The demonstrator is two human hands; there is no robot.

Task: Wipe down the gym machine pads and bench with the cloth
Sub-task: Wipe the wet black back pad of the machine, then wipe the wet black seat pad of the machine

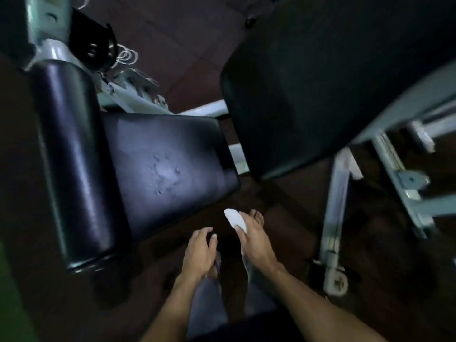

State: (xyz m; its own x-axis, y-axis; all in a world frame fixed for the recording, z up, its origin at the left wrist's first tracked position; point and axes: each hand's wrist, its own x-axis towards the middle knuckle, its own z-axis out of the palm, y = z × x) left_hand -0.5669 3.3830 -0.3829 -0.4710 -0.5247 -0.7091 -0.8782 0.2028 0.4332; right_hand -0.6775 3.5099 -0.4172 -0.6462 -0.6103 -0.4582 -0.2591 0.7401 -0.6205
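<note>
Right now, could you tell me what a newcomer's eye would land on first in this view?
Probably the white cloth, bright against the dim floor at lower centre, gripped in the right hand; the left hand hangs relaxed beside it, holding nothing. Next, the black seat pad at centre, its worn surface catching light, with the cylindrical roller pad along its left side. A large dark back pad on a pale metal frame fills the upper right.

Glossy vinyl pads (pixel 160 156) — painted metal frame (pixel 335 206).
</note>
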